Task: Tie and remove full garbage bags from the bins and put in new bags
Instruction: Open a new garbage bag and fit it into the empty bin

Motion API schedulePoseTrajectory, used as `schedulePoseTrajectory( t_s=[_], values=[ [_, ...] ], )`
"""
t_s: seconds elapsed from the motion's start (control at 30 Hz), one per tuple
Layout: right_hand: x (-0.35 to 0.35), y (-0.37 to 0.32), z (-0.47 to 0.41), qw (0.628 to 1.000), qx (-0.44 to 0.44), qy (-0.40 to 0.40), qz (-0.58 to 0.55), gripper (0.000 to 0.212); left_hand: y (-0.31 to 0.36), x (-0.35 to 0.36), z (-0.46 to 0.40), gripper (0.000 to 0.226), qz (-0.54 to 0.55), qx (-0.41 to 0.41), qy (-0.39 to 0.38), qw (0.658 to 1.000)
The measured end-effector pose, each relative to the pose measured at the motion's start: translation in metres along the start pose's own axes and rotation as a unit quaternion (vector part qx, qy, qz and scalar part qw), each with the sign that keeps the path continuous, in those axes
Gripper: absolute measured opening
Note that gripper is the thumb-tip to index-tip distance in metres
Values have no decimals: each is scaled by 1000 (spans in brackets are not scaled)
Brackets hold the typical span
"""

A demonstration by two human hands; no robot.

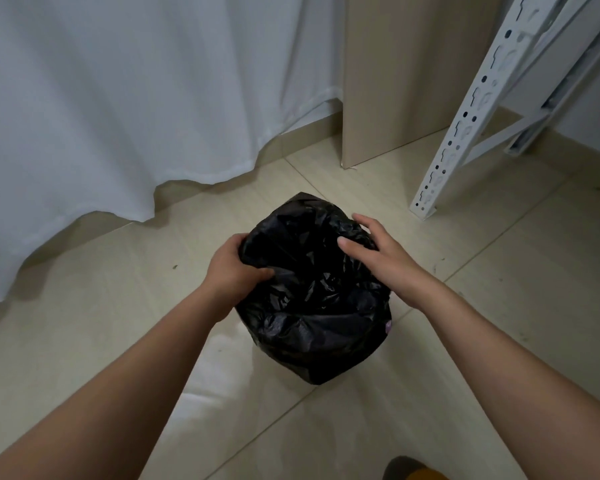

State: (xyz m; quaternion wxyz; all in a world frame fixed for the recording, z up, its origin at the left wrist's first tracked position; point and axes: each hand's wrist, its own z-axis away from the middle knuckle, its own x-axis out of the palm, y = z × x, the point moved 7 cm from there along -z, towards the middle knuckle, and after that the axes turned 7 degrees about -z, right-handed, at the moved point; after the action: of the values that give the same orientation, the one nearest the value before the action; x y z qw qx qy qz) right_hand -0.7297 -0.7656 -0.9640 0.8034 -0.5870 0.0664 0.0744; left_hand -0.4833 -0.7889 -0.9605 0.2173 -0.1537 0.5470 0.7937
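- Dark shoe [404, 469] with an orange patch at bottom edge, nearest the camera, on the near-right side of the bag.
- Bag [312, 299], black, draped over a bin that is almost fully hidden; it sits on the tiled floor [482, 341], centre.
- Left hand [232, 268] grips bag's left rim, fingers curled over the edge, thumb on the plastic.
- Right hand [378, 251] rests on bag's right rim, fingers fairly straight and spread, thumb pointing inward; real grip cannot be told.
- White rack leg [465, 126], perforated, leaning, right and beyond bag.
- Beige panel [402, 71] straight beyond bag.
- White curtain [118, 98] left and beyond bag, hem reaching floor.
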Motion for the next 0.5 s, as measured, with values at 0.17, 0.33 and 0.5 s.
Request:
schedulePoseTrajectory(
  t_s=[0.17, 0.33, 0.5],
  values=[
    [3, 21, -12, 992, 78, -56, -88, 85, -17, 5, -2, 27, 65, -83, -43, 993],
    [-16, 24, 10, 996, 49, 64, -46, 65, -22, 1, -2, 35, 24, -106, -61, 992],
    [-15, 27, 74, 952, -38, 303, 9, 53, 6, -6, -12, 37, 40, 20, 20, 999]
  ],
)
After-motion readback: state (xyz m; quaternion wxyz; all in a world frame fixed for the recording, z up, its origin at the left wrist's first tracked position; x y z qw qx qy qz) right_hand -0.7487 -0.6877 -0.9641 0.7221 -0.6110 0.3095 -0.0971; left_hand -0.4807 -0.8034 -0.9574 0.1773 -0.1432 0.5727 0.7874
